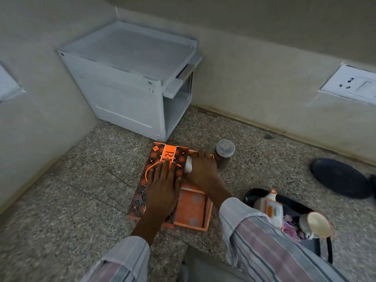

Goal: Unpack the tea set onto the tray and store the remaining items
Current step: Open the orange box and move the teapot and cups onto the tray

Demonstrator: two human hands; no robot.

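Observation:
An orange tea-set box (191,208) lies on the speckled floor. Its patterned dark-and-orange lid (154,171) is slid partly aside to the left. My left hand (162,188) rests flat on the lid, fingers spread. My right hand (201,169) reaches into the box's far end and grips a white ceramic piece (188,164), mostly hidden by the fingers. To the right stands a black tray (252,195) that holds a white teapot with orange trim (272,210) and a white cup (315,223) lying tilted.
A jar of dark granules with a clear lid (223,154) stands just right of the box. A white plastic cabinet (130,78) sits in the corner behind. A black round lid (341,178) lies at far right. A wall socket (354,84) is on the right wall.

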